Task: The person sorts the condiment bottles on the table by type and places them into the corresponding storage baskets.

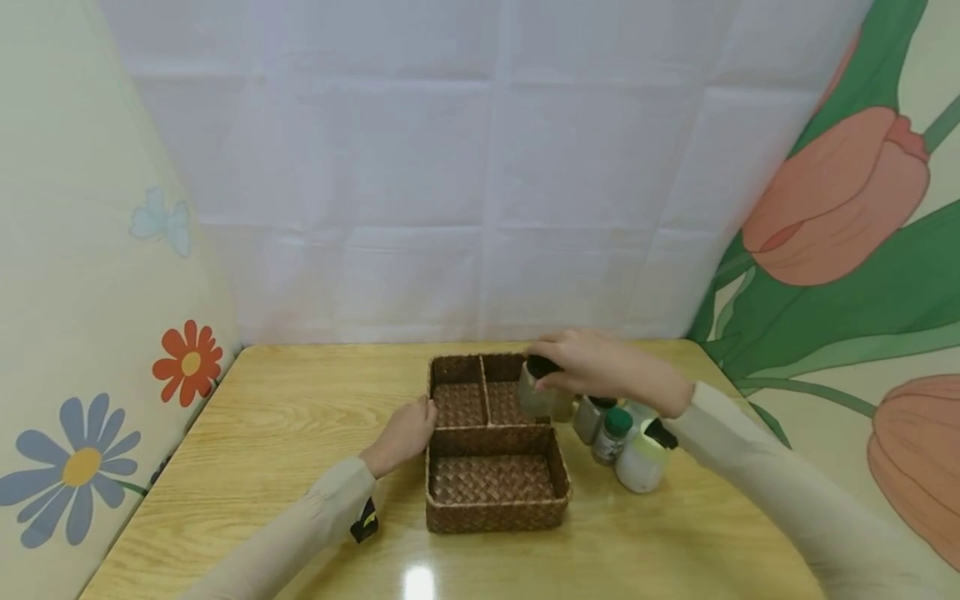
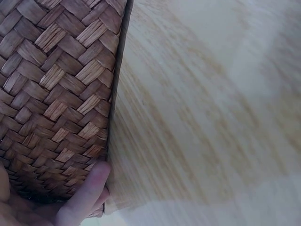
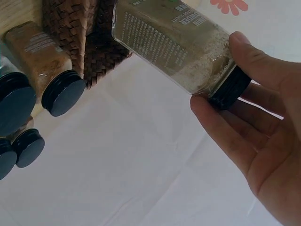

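A brown woven basket (image 1: 497, 517) with three compartments sits on the table. My left hand (image 1: 408, 429) holds its left side, and in the left wrist view the fingers (image 2: 89, 190) lie at the edge of the woven wall. My right hand (image 3: 263, 113) pinches a clear spice jar (image 3: 174, 44) of greyish-tan powder by its black cap (image 3: 230, 88). In the head view that jar overlaps the back right compartment, upright or nearly so. Beside the basket, close to the right hand, stands a black-capped jar of orange-brown powder (image 3: 40, 59).
Right of the basket cluster more containers: a green-capped jar (image 1: 613, 433), a black-capped jar (image 1: 590, 418) and a whitish bottle with a black top (image 1: 642, 462). The wooden table (image 1: 322, 392) meets a white cloth backdrop (image 1: 375, 208) at the back.
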Demonstrator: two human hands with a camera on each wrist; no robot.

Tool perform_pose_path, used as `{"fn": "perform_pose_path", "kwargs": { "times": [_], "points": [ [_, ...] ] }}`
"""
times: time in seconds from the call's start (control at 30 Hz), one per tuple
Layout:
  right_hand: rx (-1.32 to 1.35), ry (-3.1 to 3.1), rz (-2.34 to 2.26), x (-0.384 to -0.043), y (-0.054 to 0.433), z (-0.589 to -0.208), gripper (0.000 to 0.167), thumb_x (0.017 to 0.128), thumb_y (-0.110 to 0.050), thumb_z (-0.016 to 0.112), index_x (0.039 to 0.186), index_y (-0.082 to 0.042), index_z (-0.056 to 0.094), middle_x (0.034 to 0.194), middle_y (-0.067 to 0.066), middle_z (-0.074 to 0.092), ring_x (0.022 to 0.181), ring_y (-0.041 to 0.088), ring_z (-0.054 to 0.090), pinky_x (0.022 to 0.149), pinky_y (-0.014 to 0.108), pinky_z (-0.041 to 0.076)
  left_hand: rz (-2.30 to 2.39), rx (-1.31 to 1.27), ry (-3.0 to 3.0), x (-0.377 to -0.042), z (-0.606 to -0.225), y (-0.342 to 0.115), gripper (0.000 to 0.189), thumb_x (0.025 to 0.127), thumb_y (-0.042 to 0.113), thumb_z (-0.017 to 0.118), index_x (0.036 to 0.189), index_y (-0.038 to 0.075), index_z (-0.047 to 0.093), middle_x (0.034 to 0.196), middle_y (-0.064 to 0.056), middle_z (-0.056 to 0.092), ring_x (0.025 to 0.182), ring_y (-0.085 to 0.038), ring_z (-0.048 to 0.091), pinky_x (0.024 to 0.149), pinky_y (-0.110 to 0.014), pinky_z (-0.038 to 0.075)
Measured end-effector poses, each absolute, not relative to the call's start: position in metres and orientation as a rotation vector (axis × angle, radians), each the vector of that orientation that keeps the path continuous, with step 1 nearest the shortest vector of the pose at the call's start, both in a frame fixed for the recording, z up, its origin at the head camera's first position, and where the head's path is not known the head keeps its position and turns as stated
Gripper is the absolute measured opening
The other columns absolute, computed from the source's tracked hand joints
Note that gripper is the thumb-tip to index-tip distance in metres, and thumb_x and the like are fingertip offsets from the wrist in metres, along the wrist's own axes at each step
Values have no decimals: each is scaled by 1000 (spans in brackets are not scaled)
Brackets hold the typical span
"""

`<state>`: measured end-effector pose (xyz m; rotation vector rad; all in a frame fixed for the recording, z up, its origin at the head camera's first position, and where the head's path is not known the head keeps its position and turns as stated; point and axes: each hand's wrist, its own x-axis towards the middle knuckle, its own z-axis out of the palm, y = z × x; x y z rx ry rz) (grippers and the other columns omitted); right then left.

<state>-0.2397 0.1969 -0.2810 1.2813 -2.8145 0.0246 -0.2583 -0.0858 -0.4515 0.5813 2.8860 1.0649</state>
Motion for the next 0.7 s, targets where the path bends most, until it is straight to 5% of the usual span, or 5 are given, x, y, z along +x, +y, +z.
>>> {"fn": "perform_pose_path", "kwargs": {
  "times": [0.7],
  "points": [
    [1335, -2790, 113, -270, 160, -277, 51, 91, -31, 73, 131, -2, 61, 122, 13, 66, 101, 24, 66, 87, 40, 53, 1056, 631, 2892, -258, -451, -87, 44, 108, 11, 29, 123, -25, 48, 51, 0, 37, 41, -10, 27, 46, -28, 32]
  ]
}}
